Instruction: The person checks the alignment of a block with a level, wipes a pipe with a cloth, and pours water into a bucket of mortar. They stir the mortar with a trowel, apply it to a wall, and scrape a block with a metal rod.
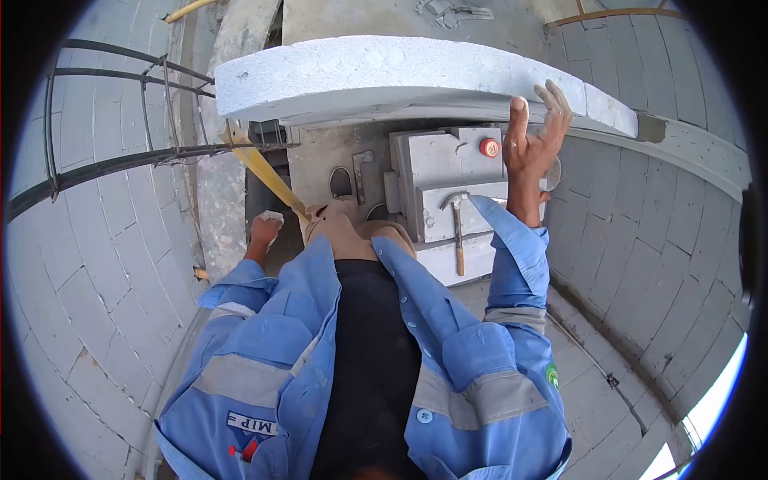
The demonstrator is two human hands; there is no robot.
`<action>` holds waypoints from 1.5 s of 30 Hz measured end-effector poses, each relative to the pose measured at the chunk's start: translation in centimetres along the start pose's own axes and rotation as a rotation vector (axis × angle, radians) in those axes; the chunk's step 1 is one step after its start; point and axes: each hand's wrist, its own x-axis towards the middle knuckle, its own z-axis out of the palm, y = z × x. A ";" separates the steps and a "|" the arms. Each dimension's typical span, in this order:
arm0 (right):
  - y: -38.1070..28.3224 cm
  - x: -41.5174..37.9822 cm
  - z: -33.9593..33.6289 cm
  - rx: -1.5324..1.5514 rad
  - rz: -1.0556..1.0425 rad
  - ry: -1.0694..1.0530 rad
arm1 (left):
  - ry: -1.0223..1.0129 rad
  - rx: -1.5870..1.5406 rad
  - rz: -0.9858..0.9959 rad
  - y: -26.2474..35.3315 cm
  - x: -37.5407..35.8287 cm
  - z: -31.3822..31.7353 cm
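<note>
My right hand (540, 136) is raised at the right end of a row of pale blocks (384, 72), its fingers apart and its fingertips over the block face. My left hand (268, 230) hangs low at the left with its fingers curled; whether it holds anything is too small to make out. A yellow strip (268, 174) slants down between the block row and my trouser leg. Below the blocks, a hammer (458, 232) with a wooden handle lies on stacked grey blocks (438, 210), near a red round object (489, 147).
A steel rebar cage (120, 164) juts in from the left toward the block row. Grey block walls stand at the left (88, 264) and right (640, 232). A cable (612, 382) runs along the floor at the lower right. Debris (456, 12) lies beyond the blocks.
</note>
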 end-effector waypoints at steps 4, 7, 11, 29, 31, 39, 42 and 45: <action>3.2 -10.6 -5.3 -0.093 0.595 -0.051 | -0.048 0.212 0.074 0.8 0.3 0.9; 5.8 -23.4 -9.0 0.078 1.051 -0.176 | -0.120 0.601 0.373 0.5 3.7 1.5; 3.5 -40.6 -14.5 -0.017 1.327 -0.350 | -0.080 0.638 0.480 6.8 2.3 4.6; -3.6 -63.7 -24.4 0.267 1.929 -0.054 | -0.469 0.779 0.764 14.3 -14.4 28.4; -1.6 -65.0 -23.8 0.379 2.048 0.081 | -0.463 0.783 0.812 14.3 -13.4 28.6; -4.1 -63.1 -21.2 0.422 2.077 0.370 | -0.467 0.634 0.828 22.1 -14.4 29.6; -7.9 -62.6 -19.7 0.431 2.093 0.399 | -0.480 0.581 0.861 26.4 -13.4 30.8; -11.9 -62.4 -18.8 0.402 2.264 0.270 | -0.510 0.542 0.935 31.2 -15.7 31.9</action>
